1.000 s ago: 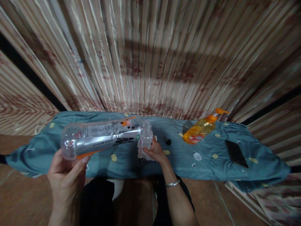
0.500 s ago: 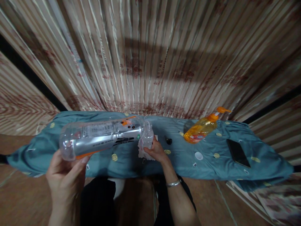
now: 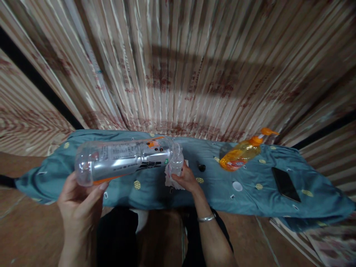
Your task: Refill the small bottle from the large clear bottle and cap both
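Note:
A large clear plastic bottle (image 3: 125,159) with a silver and orange label lies almost level in the air. My left hand (image 3: 82,196) grips it from below near its base. Its neck end points right and meets a small clear container (image 3: 176,165), which my right hand (image 3: 185,178) holds with curled fingers; whether the two touch I cannot tell. Beneath the container is a crumpled pale paper (image 3: 168,181), partly hidden. Just right of my right hand sits a small black object (image 3: 201,167), perhaps a cap.
A pump bottle of orange liquid (image 3: 240,154) stands on the green-blue cloth (image 3: 155,193) of the narrow table. Near it are a white disc (image 3: 237,186) and a dark phone (image 3: 286,184). Behind the table hangs a striped curtain (image 3: 178,74).
The whole view has shifted slightly, so everything sits a little farther right. Both hands keep their holds, and the bottle stays at the small container.

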### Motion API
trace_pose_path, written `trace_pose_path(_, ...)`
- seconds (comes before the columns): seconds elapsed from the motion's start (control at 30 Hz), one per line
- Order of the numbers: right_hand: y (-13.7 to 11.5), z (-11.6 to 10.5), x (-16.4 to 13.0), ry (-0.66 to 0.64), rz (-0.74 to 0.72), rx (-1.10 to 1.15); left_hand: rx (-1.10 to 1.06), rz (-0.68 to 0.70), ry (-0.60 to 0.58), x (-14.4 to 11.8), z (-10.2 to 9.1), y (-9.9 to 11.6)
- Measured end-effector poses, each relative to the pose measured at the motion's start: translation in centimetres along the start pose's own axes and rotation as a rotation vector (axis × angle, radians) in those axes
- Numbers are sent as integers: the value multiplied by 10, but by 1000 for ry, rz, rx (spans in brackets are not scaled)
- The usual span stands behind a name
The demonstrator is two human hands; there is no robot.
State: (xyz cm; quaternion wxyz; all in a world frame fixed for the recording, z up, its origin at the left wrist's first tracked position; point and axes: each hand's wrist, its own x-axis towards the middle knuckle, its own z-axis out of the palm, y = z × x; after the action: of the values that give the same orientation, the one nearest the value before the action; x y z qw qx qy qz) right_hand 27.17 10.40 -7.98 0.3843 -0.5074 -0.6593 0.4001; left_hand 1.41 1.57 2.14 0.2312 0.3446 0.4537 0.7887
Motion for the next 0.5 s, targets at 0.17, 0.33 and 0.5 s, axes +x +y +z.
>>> trace_pose_path(0.17,1,1,0,3,-17,-6,12,5,-3,0,-1,0)
trace_pose_path(0.33,-1,1,0,8,-16,-11,31,22,-16,-1,1,2)
trace_pose_path(0.5,-3,0,0,2,-23,-2,31,26,-18,-1,3,4)
